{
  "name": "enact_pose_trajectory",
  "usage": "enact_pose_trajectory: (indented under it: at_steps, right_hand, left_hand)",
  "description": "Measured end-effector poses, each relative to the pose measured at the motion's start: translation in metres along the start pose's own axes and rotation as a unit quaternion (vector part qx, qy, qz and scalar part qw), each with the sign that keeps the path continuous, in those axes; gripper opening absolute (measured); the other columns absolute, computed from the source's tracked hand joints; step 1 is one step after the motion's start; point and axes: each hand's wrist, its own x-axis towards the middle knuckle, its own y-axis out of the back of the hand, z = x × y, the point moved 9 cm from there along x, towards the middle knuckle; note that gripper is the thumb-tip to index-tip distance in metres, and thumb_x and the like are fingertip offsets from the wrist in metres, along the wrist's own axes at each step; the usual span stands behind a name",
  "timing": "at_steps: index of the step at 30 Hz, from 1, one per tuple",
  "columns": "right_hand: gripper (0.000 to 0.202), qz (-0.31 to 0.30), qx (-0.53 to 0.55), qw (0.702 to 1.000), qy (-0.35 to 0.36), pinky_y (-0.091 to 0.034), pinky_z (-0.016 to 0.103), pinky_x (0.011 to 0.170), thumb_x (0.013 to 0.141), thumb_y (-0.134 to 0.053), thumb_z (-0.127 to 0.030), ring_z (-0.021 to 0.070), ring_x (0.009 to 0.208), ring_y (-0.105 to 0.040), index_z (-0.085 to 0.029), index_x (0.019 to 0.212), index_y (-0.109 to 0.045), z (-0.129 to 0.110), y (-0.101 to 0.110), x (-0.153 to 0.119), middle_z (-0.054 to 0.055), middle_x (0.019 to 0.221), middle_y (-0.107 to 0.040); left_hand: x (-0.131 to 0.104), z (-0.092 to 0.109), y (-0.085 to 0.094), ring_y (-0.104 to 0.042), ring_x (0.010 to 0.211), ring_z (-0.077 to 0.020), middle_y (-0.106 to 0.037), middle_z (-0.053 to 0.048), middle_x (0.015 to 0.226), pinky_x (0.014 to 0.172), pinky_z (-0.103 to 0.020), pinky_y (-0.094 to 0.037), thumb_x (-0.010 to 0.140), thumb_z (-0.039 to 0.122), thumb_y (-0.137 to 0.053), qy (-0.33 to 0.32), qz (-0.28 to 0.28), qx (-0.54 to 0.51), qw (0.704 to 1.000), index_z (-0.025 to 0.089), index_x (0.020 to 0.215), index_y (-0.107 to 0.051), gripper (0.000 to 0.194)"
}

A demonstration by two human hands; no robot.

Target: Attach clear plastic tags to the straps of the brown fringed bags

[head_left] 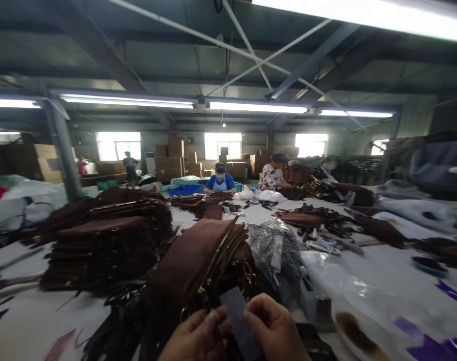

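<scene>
At the bottom centre my left hand (196, 336) and my right hand (275, 328) pinch a small grey card or tag (238, 318) between them, one at each side. Right behind the hands leans a stack of brown leather bags (198, 255) with gold zippers and metal rings. Dark straps (117, 321) lie under and left of my left hand.
A tall pile of brown bags (104, 235) stands to the left on the white table (32, 326). Clear plastic bags (277, 250) lie to the right, with purple scraps (439, 346) at the corner. Two people (219, 180) work at the table's far end; cardboard boxes (173, 158) stand behind.
</scene>
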Motion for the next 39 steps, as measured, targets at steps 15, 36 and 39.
enact_pose_trajectory:
  at_steps: [15,36,39]
  right_hand:
    - [0.03,-0.071,-0.147,0.987,0.008,-0.042,0.025,0.062,0.082,-0.059,-0.037,0.0168,0.067,-0.058,-0.015,0.064,-0.069,-0.03,-0.037,0.004,0.004,0.067,-0.067]
    - [0.029,-0.089,-0.137,0.986,-0.021,-0.042,0.023,0.06,0.08,-0.063,-0.039,0.015,0.064,-0.057,-0.016,0.063,-0.068,-0.009,-0.032,-0.025,0.002,0.065,-0.066]
    - [0.031,-0.084,-0.116,0.989,-0.047,-0.042,0.023,0.058,0.079,-0.064,-0.041,0.0149,0.062,-0.056,-0.015,0.062,-0.069,-0.006,-0.034,-0.027,0.002,0.062,-0.066]
  left_hand:
    - [0.004,0.012,0.025,-0.044,0.055,-0.0101,-0.053,0.002,0.059,0.053,-0.022,-0.033,0.061,0.058,-0.08,-0.134,0.034,0.21,0.968,0.014,0.067,-0.061,0.048]
    - [-0.023,0.036,0.007,-0.029,0.056,-0.0084,-0.038,0.006,0.059,0.051,-0.023,-0.021,0.078,0.05,-0.068,-0.116,0.023,0.305,0.945,0.015,0.069,-0.056,0.038]
    - [-0.023,0.034,0.008,-0.03,0.056,-0.0084,-0.04,0.005,0.059,0.051,-0.022,-0.023,0.076,0.048,-0.071,-0.12,0.031,0.289,0.949,0.015,0.069,-0.057,0.037]
